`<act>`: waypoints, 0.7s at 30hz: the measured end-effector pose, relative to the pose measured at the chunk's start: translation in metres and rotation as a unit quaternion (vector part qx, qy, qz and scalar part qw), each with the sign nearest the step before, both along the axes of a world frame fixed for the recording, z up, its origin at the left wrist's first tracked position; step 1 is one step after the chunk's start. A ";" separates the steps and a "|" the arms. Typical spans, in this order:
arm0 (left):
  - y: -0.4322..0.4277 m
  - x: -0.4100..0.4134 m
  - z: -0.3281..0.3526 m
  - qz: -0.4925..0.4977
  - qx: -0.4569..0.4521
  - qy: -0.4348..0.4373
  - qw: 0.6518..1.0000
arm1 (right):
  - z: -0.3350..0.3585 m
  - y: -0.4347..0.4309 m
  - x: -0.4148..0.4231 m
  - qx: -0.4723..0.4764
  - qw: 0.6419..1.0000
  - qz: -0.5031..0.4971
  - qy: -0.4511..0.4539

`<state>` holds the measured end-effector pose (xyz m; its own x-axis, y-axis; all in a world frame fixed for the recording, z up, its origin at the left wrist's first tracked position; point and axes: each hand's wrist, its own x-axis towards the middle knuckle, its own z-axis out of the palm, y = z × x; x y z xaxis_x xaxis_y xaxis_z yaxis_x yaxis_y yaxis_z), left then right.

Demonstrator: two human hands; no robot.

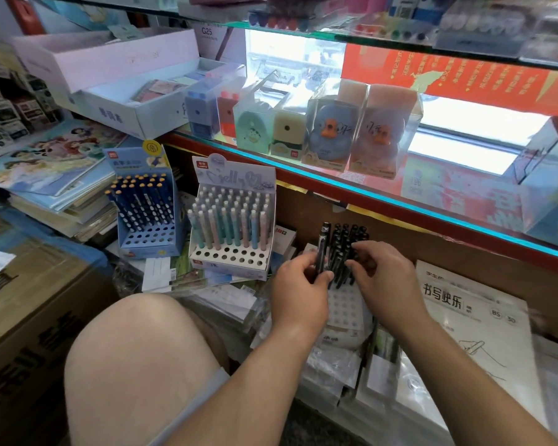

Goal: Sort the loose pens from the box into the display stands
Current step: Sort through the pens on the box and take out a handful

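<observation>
A black pen (321,249) is held upright by the left hand (298,286). It is pinched between the thumb and the bent fingers, just at the left edge of a white stand (345,305). Many more black pens (348,249) are stood in the back holes of this stand, and rows of holes are seen in front of them. The right hand (385,278) is placed over these pens, with its fingers bent down onto their tops. Whether a pen is gripped there cannot be told. To the left, a pale stand (229,255) is filled with pastel pens (229,223). Beside it, a blue stand (149,243) is partly filled with dark blue pens (142,201). Above, little boxes and two toy ducks (332,130) are lined up on a glass shelf (400,202). A bare knee (136,349) is seen at the bottom left.
</observation>
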<state>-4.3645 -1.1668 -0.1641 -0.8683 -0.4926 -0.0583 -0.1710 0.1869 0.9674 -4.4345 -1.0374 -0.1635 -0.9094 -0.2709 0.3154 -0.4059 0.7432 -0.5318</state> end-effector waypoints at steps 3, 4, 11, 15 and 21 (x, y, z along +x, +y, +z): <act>0.000 0.001 0.001 -0.005 0.006 -0.005 1.000 | -0.005 -0.001 0.004 0.011 1.000 0.018 -0.001; 0.000 0.001 0.001 -0.006 0.007 -0.007 1.000 | -0.004 -0.001 0.005 0.021 0.999 0.027 0.004; 0.002 0.006 0.007 -0.047 0.031 0.002 0.998 | 0.025 0.001 0.005 -0.135 0.990 0.027 -0.029; 0.008 0.007 0.009 -0.117 -0.017 0.012 0.993 | 0.048 0.002 0.009 -0.234 0.959 0.100 -0.128; 0.007 0.006 0.010 -0.122 -0.005 0.029 0.992 | 0.056 0.009 0.007 -0.256 0.956 0.090 -0.113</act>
<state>-4.3589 -1.1602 -0.1545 -0.9632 -0.2686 -0.0010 -0.0639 0.2256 0.9721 -4.4279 -1.0282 -0.1079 -0.9232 -0.2917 0.2502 -0.3347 0.2906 -0.8964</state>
